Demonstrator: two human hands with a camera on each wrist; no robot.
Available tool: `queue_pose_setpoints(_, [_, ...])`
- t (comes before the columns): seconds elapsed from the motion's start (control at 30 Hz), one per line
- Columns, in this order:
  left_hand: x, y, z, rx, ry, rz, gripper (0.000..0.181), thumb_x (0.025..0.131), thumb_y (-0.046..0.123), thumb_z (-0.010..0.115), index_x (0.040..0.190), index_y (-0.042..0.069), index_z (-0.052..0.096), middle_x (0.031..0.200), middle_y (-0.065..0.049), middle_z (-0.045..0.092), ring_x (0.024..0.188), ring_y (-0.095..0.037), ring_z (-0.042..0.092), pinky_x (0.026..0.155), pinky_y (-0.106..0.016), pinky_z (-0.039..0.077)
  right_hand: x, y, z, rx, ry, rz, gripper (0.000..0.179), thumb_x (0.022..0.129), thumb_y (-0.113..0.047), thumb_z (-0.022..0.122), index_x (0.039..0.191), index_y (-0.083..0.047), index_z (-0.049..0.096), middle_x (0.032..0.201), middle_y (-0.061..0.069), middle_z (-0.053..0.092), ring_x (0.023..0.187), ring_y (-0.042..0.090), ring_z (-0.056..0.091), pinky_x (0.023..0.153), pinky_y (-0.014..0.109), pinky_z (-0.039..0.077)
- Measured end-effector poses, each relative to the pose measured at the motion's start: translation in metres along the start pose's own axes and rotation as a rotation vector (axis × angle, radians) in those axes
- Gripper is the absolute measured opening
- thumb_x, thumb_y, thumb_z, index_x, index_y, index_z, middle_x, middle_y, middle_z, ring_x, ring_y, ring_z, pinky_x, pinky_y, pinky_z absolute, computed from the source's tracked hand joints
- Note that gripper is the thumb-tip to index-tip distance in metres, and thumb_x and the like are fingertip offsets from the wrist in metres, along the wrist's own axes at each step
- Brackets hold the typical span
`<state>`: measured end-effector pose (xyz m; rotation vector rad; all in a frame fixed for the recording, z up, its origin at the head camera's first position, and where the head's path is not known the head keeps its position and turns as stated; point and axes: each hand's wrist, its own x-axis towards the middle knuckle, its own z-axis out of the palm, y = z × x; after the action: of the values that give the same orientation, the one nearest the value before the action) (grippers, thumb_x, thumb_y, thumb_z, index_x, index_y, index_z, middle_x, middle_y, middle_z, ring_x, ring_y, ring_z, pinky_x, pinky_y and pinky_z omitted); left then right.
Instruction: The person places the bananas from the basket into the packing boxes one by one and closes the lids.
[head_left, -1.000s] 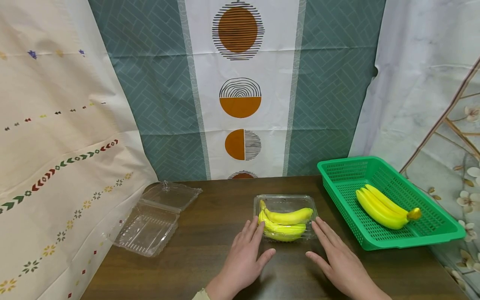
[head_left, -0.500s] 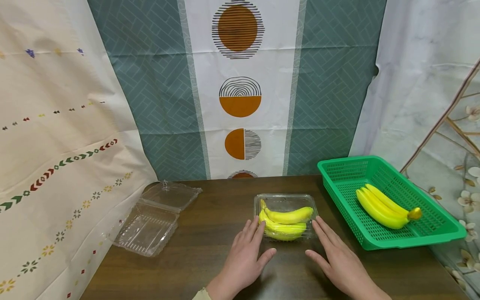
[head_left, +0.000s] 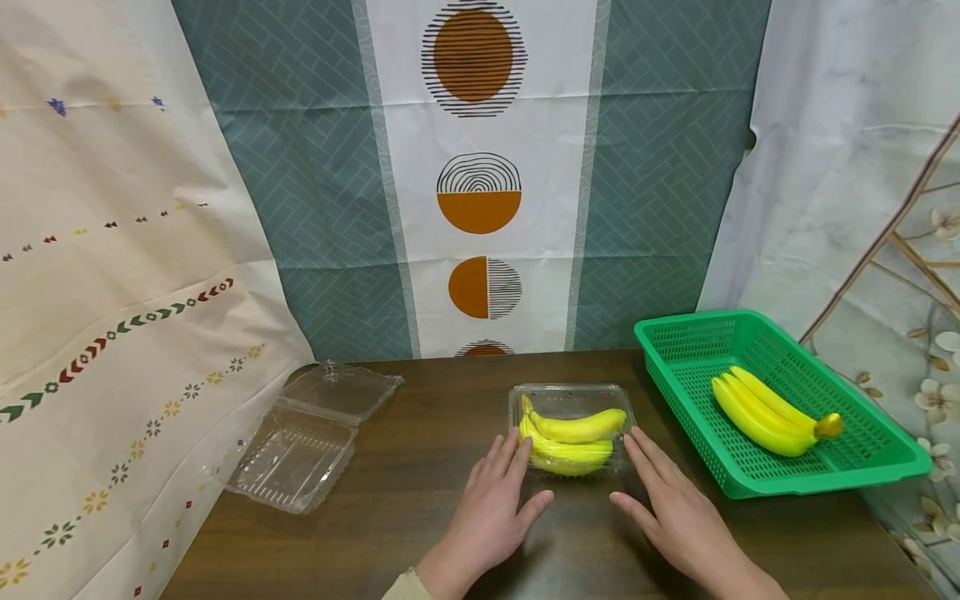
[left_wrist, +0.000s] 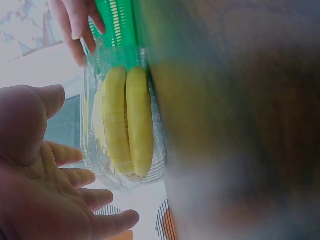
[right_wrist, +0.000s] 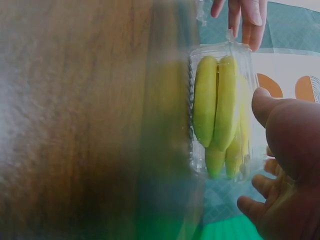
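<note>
A lidded clear plastic clamshell box (head_left: 566,400) stands on the brown table, with a bunch of yellow bananas (head_left: 573,429) inside. At its near left corner is my left hand (head_left: 491,504), fingers straight and the fingertips right at the box wall. My right hand (head_left: 671,500) mirrors it at the near right corner, palm facing inward and thumb spread. Both wrist views show the bananas (left_wrist: 127,122) side by side through the clear wall, with fingers extended along the box (right_wrist: 225,47). Neither hand curls round anything.
A green perforated basket (head_left: 738,487) at the right holds another bunch of bananas (head_left: 772,417). At the left a second clear clamshell box (head_left: 296,454) lies with its lid folded back. Patterned cloths (head_left: 480,225) hang behind and beside the table (head_left: 420,517).
The box with the bananas has slid very slightly away from me, and both hands have moved forward with it. The basket and the second box stay in place.
</note>
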<state>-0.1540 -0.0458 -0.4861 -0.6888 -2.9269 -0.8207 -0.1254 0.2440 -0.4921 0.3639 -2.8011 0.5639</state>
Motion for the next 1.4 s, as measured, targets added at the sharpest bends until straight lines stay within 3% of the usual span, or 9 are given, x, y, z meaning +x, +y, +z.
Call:
queue_pose_setpoints(0.7, [0.014,0.001,0.001,0.014,0.016,-0.010,0.079,0.112,0.053,0.062,0.174,0.012,0.035,0.182,-0.014,0.022,0.166,-0.039,0.024,0.126,-0.068,0.031,0.017,0.004,-0.002,-0.036,0.025,-0.026,0.088,0.101,-0.043,0.083,0.168,0.000,0.043,0.175,0.021,0.037,0.151,0.046,0.048,0.110,0.066,0.051])
queue_pose_setpoints(0.93, [0.020,0.001,0.002,-0.010,0.010,-0.007,0.081,0.113,0.059,0.056,0.174,0.010,0.034,0.182,-0.015,0.021,0.167,-0.039,0.022,0.127,-0.069,0.029,0.025,0.006,-0.002,-0.050,0.016,-0.025,0.088,0.102,-0.043,0.082,0.166,0.004,0.044,0.173,0.025,0.038,0.152,0.048,0.048,0.114,0.067,0.048])
queue_pose_setpoints(1.4, [0.034,-0.001,0.007,-0.002,0.027,-0.008,0.079,0.112,0.050,0.063,0.174,0.011,0.035,0.182,-0.014,0.022,0.167,-0.037,0.021,0.127,-0.069,0.028,0.039,0.010,-0.002,-0.074,0.011,-0.029,0.088,0.101,-0.042,0.082,0.163,0.009,0.045,0.170,0.030,0.040,0.153,0.050,0.045,0.118,0.066,0.043])
